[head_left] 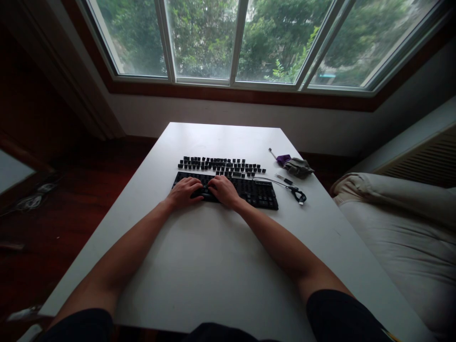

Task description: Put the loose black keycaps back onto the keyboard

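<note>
Both my grips are on the black computer keyboard [258, 190], which lies flat on the white counter [213, 266] in front of me. My left grip [184, 192] covers its left end, fingers bent over the keys and thumb spread away from them, near the front edge; I see nothing pinched there. My right grip [223, 190] is just beside it, over the middle, fingers curled downward; the tips are hard to make out, so I can't tell whether they pinch a key or only press on it.

Beyond the back edge, loose black keycaps [221, 165] stand in uneven rows, apart from the board. To the right lie the coiled USB cable [297, 194], what looks like a keycap puller [284, 179], a grey cloth [299, 167] and a purple one [284, 159] touching it.

I judge the keyboard stiff and fairly light, apt to slide on this smooth top under a sideways push. I'd take it by its two short ends, clear of the keys and minding the cable. The keycaps should be hard, feather-light and easy to scatter; each wants a fingertip pinch by opposite sides.
</note>
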The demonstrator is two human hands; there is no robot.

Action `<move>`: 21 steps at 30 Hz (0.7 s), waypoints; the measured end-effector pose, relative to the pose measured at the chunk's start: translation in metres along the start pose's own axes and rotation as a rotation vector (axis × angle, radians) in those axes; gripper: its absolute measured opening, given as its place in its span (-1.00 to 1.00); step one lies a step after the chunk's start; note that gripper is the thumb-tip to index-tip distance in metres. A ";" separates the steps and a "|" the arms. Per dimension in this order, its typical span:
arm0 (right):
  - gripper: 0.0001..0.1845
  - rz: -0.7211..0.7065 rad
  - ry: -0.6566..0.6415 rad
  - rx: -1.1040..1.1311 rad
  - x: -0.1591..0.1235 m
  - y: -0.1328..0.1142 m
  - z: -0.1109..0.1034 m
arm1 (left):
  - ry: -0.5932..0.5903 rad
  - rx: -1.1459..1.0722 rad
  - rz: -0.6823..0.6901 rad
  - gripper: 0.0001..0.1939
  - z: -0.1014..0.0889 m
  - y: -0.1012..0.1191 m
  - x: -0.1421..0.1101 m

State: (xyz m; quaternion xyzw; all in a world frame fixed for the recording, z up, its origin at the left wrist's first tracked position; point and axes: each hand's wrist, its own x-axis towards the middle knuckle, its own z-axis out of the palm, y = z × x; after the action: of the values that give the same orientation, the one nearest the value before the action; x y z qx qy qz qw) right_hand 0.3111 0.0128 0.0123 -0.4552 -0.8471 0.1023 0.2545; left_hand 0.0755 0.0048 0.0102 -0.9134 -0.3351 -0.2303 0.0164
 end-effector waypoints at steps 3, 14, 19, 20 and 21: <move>-0.90 0.007 -0.001 0.016 0.000 0.001 0.001 | 0.002 0.004 -0.004 -0.64 0.000 0.001 0.000; -0.91 0.040 0.029 0.086 -0.003 0.007 -0.001 | -0.035 0.010 0.021 -0.51 0.000 0.006 0.003; -0.92 0.029 0.033 0.120 -0.004 0.007 -0.002 | -0.054 0.008 0.014 -0.52 0.001 0.007 0.005; -0.92 0.030 0.035 0.117 -0.004 0.006 -0.003 | -0.053 0.010 0.014 -0.52 0.001 0.007 0.005; -0.92 0.033 0.036 0.113 -0.004 0.006 -0.003 | -0.054 0.014 0.013 -0.53 0.001 0.006 0.006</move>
State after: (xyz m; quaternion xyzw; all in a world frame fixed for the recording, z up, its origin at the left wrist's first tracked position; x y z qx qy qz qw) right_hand 0.3187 0.0128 0.0107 -0.4558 -0.8276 0.1461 0.2933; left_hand 0.0838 0.0034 0.0121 -0.9213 -0.3311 -0.2032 0.0152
